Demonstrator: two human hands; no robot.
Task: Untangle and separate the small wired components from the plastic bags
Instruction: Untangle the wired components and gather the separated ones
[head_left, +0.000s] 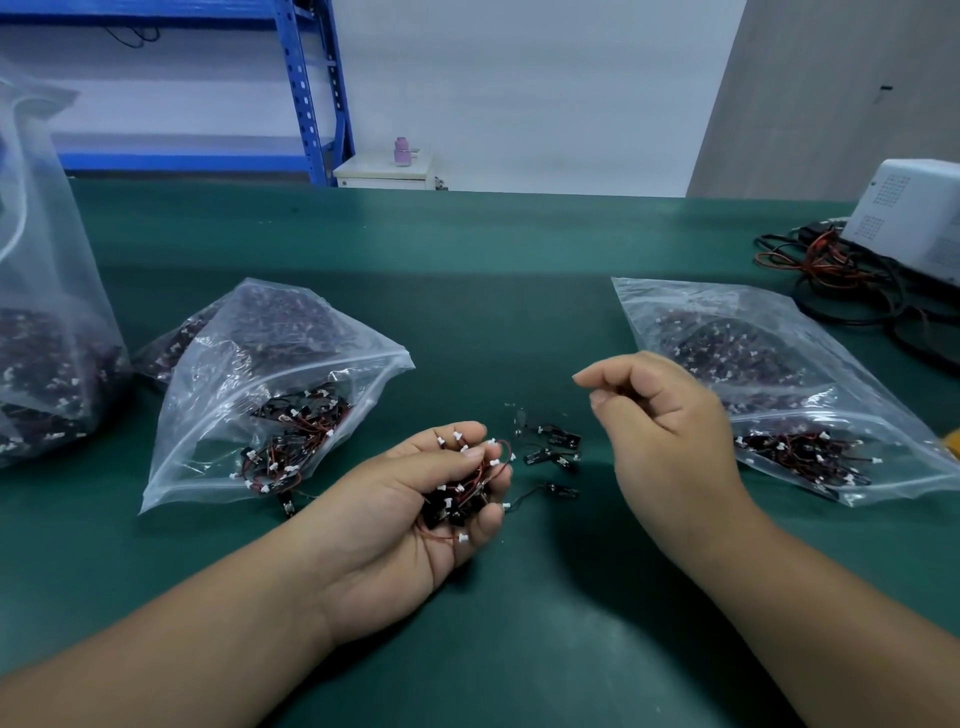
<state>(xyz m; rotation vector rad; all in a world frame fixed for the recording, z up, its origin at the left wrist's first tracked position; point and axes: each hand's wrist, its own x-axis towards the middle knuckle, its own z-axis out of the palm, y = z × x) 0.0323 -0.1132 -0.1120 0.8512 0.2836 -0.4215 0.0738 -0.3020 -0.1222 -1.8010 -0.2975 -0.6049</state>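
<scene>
Left bag (249, 395) and right bag (779, 384) flanked the hands. Left hand (410, 525) lay palm-up, fingers curled round tangled wired components (465, 491). Right hand (670, 421) was raised, fingers curled, empty. Separated components (550, 448) lay on table (493, 291) between hands.

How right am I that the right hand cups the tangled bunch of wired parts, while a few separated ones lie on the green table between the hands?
Wrong hand. The head view shows the left hand cupping the tangled bunch of wired parts; the right hand is curled, seemingly empty. A few separated ones do lie on the green table between the hands.
</scene>
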